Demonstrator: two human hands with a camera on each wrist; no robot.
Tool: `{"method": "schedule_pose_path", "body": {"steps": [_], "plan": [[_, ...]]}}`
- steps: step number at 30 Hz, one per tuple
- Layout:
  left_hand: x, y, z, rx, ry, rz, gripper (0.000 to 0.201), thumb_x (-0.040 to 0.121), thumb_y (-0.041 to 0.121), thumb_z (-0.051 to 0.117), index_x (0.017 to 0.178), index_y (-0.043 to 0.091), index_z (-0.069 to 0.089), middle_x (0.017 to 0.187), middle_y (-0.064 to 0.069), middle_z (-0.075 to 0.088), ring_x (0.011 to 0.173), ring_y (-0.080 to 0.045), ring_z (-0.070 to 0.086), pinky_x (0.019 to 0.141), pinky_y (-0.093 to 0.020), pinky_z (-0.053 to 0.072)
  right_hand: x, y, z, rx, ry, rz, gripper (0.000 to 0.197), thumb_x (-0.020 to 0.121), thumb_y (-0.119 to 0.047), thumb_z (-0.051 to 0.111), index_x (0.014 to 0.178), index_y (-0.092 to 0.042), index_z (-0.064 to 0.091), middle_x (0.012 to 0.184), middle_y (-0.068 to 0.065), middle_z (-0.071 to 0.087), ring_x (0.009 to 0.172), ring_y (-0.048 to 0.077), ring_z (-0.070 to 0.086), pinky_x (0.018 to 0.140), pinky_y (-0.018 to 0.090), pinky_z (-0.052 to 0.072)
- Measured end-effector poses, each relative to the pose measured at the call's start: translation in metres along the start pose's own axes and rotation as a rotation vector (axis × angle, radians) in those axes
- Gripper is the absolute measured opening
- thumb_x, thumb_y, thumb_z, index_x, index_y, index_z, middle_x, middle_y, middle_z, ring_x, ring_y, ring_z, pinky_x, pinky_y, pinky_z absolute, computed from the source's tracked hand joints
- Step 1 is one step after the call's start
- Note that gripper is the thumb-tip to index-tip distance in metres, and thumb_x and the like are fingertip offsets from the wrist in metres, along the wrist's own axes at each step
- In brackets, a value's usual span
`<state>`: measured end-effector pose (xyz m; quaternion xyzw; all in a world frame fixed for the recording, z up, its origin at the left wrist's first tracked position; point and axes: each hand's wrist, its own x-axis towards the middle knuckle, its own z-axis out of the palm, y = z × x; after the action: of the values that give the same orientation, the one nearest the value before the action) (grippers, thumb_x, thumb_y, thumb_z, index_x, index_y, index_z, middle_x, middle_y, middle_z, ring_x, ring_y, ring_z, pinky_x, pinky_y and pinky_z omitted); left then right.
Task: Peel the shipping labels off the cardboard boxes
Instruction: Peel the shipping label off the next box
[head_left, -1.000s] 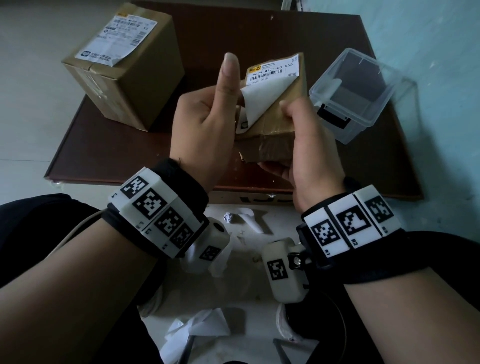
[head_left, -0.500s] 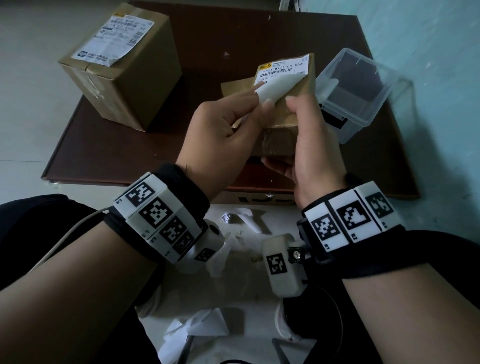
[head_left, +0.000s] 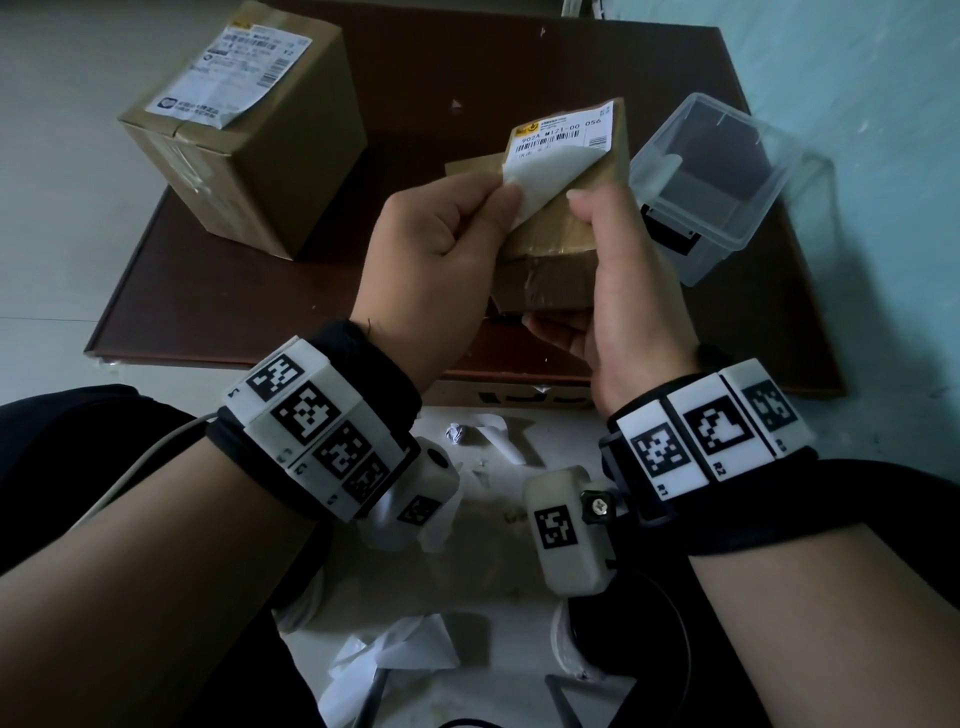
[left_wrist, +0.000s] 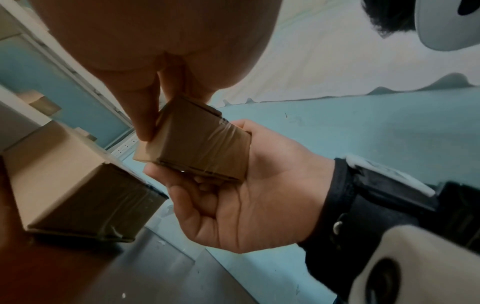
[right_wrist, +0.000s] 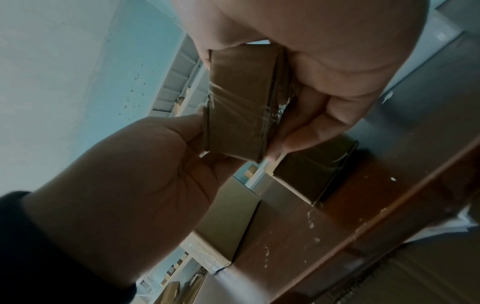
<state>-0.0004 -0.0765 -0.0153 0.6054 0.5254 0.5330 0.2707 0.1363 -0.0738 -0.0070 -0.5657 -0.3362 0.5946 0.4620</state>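
Observation:
My right hand grips a small cardboard box above the brown table, thumb on top and fingers underneath. Its white shipping label is peeled up from the near corner, blank underside showing. My left hand pinches that loose flap between thumb and forefinger. The far barcode strip still sticks to the box. In the left wrist view the small box lies in the right hand's palm. A bigger cardboard box with its own label stands at the table's back left.
An open clear plastic container stands on the table just right of the held box. Crumpled white paper scraps lie on the floor between my knees. More stacked boxes show in the right wrist view.
My left thumb, raised a second ago, has come down and the left hand now pinches the loose label flap. The right hand still holds the box, shifted slightly right.

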Motion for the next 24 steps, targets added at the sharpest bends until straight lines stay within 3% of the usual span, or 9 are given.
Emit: {"method": "schedule_pose_path", "body": {"steps": [8, 11, 15, 17, 21, 24], "plan": [[-0.0011, 0.0059, 0.0008, -0.013, 0.024, -0.026, 0.020, 0.104, 0.012, 0.055, 0.093, 0.019, 0.070, 0.061, 0.030, 0.059, 0.061, 0.010, 0.054, 0.059, -0.005, 0.037, -0.0004, 0.0015, 0.0004, -0.015, -0.017, -0.008, 0.045, 0.098, -0.049, 0.066, 0.131, -0.019, 0.065, 0.119, 0.011, 0.076, 0.103, 0.027, 0.079, 0.065, 0.035, 0.064], [-0.0017, 0.0074, 0.0000, -0.019, 0.038, -0.025, 0.019, 0.104, 0.012, 0.055, 0.095, 0.018, 0.070, 0.063, 0.028, 0.060, 0.063, 0.012, 0.056, 0.060, -0.005, 0.038, -0.0004, 0.0021, 0.0008, -0.020, -0.025, -0.015, 0.044, 0.098, -0.049, 0.066, 0.129, -0.018, 0.066, 0.117, 0.011, 0.077, 0.101, 0.027, 0.079, 0.067, 0.037, 0.065], [-0.0021, 0.0075, -0.0021, -0.015, 0.043, -0.041, 0.021, 0.104, 0.014, 0.056, 0.092, 0.019, 0.071, 0.063, 0.022, 0.060, 0.061, 0.008, 0.054, 0.058, -0.008, 0.038, 0.0004, 0.0049, 0.0022, -0.033, -0.028, -0.027, 0.055, 0.087, -0.056, 0.067, 0.128, -0.018, 0.067, 0.117, 0.013, 0.077, 0.101, 0.029, 0.079, 0.069, 0.041, 0.066], [-0.0017, 0.0077, -0.0036, -0.007, 0.042, -0.053, 0.022, 0.105, 0.015, 0.056, 0.091, 0.018, 0.072, 0.064, 0.018, 0.060, 0.061, 0.007, 0.053, 0.057, -0.009, 0.038, 0.0003, 0.0047, 0.0028, -0.038, -0.031, -0.021, 0.049, 0.092, -0.053, 0.066, 0.126, -0.018, 0.067, 0.119, 0.014, 0.076, 0.104, 0.031, 0.079, 0.071, 0.042, 0.066], [0.0001, 0.0092, -0.0060, 0.002, 0.047, -0.054, 0.020, 0.105, 0.014, 0.055, 0.098, 0.021, 0.073, 0.064, 0.031, 0.062, 0.066, 0.013, 0.057, 0.061, -0.004, 0.039, 0.0005, 0.0040, 0.0031, -0.049, -0.036, -0.010, 0.041, 0.099, -0.050, 0.065, 0.125, -0.018, 0.067, 0.118, 0.014, 0.077, 0.103, 0.030, 0.079, 0.072, 0.042, 0.067], [0.0009, 0.0092, -0.0062, 0.007, 0.060, -0.055, 0.020, 0.105, 0.016, 0.056, 0.098, 0.021, 0.074, 0.063, 0.028, 0.062, 0.066, 0.013, 0.057, 0.060, -0.005, 0.038, 0.0004, 0.0032, 0.0035, -0.046, -0.038, -0.009, 0.041, 0.099, -0.049, 0.065, 0.125, -0.017, 0.067, 0.116, 0.015, 0.078, 0.101, 0.031, 0.080, 0.072, 0.043, 0.066]]}}
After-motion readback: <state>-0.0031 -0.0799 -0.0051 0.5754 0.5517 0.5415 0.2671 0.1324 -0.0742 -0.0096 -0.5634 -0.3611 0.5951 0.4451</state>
